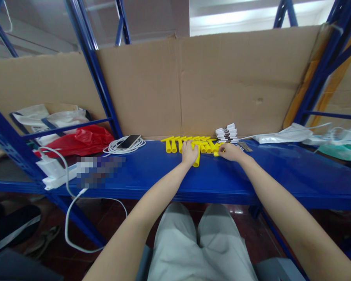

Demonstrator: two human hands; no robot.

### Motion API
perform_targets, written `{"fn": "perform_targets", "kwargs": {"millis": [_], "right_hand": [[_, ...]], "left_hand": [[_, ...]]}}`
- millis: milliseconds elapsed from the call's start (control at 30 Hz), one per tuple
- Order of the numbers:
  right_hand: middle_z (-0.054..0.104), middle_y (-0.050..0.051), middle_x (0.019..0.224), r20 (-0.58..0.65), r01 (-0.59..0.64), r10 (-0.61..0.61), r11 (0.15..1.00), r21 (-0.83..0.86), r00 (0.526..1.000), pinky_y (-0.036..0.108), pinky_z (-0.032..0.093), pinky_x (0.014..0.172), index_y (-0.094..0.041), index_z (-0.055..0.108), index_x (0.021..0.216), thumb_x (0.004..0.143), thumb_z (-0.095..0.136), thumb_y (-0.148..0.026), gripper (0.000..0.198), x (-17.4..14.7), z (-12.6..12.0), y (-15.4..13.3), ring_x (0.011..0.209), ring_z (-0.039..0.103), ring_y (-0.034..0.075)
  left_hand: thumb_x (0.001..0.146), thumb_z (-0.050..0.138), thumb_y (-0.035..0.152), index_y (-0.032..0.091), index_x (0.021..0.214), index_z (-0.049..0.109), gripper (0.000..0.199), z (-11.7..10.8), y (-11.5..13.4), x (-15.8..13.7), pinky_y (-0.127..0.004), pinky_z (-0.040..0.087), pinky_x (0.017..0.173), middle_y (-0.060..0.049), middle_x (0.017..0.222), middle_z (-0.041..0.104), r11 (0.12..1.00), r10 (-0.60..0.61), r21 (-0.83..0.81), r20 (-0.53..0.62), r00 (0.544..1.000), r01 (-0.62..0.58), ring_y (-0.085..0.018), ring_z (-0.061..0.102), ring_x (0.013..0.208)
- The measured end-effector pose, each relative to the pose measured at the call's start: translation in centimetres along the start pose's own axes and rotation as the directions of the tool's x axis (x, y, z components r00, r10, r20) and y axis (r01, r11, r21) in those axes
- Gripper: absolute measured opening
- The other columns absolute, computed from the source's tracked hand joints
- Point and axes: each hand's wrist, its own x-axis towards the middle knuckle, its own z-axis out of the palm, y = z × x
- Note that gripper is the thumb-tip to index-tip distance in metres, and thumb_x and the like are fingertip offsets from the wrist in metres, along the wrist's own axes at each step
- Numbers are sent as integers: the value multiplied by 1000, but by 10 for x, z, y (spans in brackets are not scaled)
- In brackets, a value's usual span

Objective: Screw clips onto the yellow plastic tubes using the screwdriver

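Observation:
A row of yellow plastic pieces (169,146), each a short tube with a thin bar at its top, lies along the back of the blue shelf. My left hand (188,153) is in front of the row, its fingers closed on a yellow tube (196,160) that points towards me. Close by on the right, my right hand (230,151) pinches a small yellow piece (216,154) at the row's right end. The fingers partly cover both held pieces, so their full shape is hidden. Behind my right hand are stacked white pieces with dark marks (226,134).
The blue shelf (152,175) ends at a cardboard panel (140,89). To the left are a phone (129,141) on a coiled white cable, a red bag (84,140) and a white power strip (60,177). A white packet (283,134) lies right. Blue posts flank the shelf.

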Motion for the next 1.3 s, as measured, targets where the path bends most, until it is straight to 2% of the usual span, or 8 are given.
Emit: {"fn": "perform_targets", "kwargs": {"millis": [167, 267, 367, 567, 767, 933, 1100, 1300], "right_hand": [[70, 7, 99, -6, -13, 13, 1000, -8, 1000, 27, 44, 74, -20, 68, 91, 79, 51, -23, 21, 0, 0, 0, 93, 63, 21], [70, 7, 101, -21, -35, 34, 999, -24, 999, 29, 45, 75, -21, 68, 93, 79, 50, -24, 23, 0, -1, 3, 96, 62, 22], [68, 9, 105, -43, -99, 97, 995, -27, 994, 33, 45, 79, -21, 68, 97, 80, 49, -25, 26, 3, -4, 8, 101, 61, 25], [61, 14, 118, -128, -290, 294, 956, 44, 947, 39, 45, 86, -17, 61, 111, 81, 48, -25, 33, 20, -8, 28, 111, 56, 28], [48, 21, 128, -240, -334, 366, 928, 162, 899, 43, 40, 94, -12, 43, 132, 78, 51, -25, 56, 52, -3, 45, 119, 48, 32], [42, 18, 134, -265, -389, 453, 884, 261, 851, 50, 35, 95, -21, 37, 137, 80, 51, -34, 60, 77, -1, 49, 124, 40, 34], [40, 18, 136, -272, -404, 480, 867, 292, 834, 53, 32, 96, -21, 38, 137, 83, 49, -35, 57, 92, 0, 47, 125, 37, 34], [37, 18, 138, -299, -364, 447, 883, 296, 843, 56, 31, 95, -26, 42, 135, 83, 50, -38, 54, 110, 3, 54, 126, 34, 36]], "left_hand": [[82, 48, 11, 13, 104, 61, 25, -11, 2, 10, -29, 43, 92, -10, 108, 63, 990, -70, -128, -45, 997, 63, -18, 58, 102], [84, 44, 12, 15, 95, 64, 23, -23, 6, 12, -27, 47, 81, -6, 91, 68, 988, 12, -153, 23, 1000, -9, -16, 63, 87], [84, 46, 13, 17, 93, 66, 23, -32, 11, 7, -26, 47, 75, -3, 82, 70, 991, 112, -78, 65, 992, -107, -16, 64, 78], [84, 47, 17, 17, 96, 69, 24, -35, 19, -3, -26, 46, 73, -4, 80, 70, 976, 196, 70, 135, 971, -207, -17, 64, 75], [85, 46, 18, 17, 98, 69, 26, -39, 24, -7, -25, 44, 67, -3, 74, 69, 974, 165, 126, 182, 969, -189, -16, 62, 67], [84, 46, 19, 18, 99, 68, 27, -42, 28, -10, -24, 44, 66, -3, 75, 69, 972, 137, 159, 214, 967, -173, -16, 62, 69], [84, 46, 19, 18, 98, 69, 26, -41, 29, -10, -26, 45, 67, -4, 75, 70, 972, 133, 162, 217, 967, -170, -17, 63, 69], [83, 47, 19, 18, 96, 69, 25, -38, 30, -12, -28, 47, 71, -5, 78, 71, 977, 150, 117, 220, 964, -178, -20, 64, 73]]}}
